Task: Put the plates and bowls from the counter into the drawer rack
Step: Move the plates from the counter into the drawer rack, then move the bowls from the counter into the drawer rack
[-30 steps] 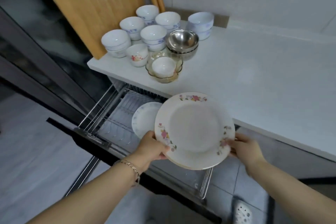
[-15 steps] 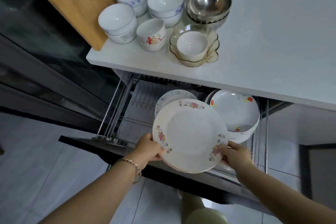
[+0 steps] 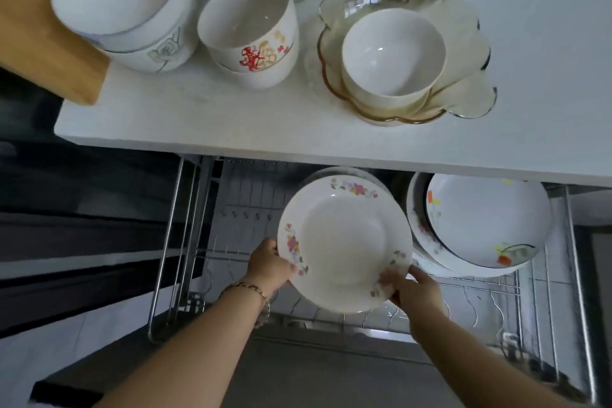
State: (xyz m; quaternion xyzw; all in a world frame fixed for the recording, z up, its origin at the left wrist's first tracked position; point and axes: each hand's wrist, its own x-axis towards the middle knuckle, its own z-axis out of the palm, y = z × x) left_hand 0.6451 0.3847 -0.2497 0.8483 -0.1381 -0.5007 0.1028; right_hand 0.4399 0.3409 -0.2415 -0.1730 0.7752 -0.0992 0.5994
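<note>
Plate (image 3: 344, 252) pinched at opp. rims by L hand (image 3: 270, 267) & R hand (image 3: 412, 288), tilted to slot into drawer rack (image 3: 496, 291).

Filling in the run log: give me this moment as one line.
stage: placing | held: floral plate | left hand: rim | right hand: rim | over: drawer rack | bowls: on counter

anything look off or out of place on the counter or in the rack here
Nothing stands out. The bowls sit upright on the counter, and the floral plate is intact, held by the left hand and right hand over the drawer rack.
</note>
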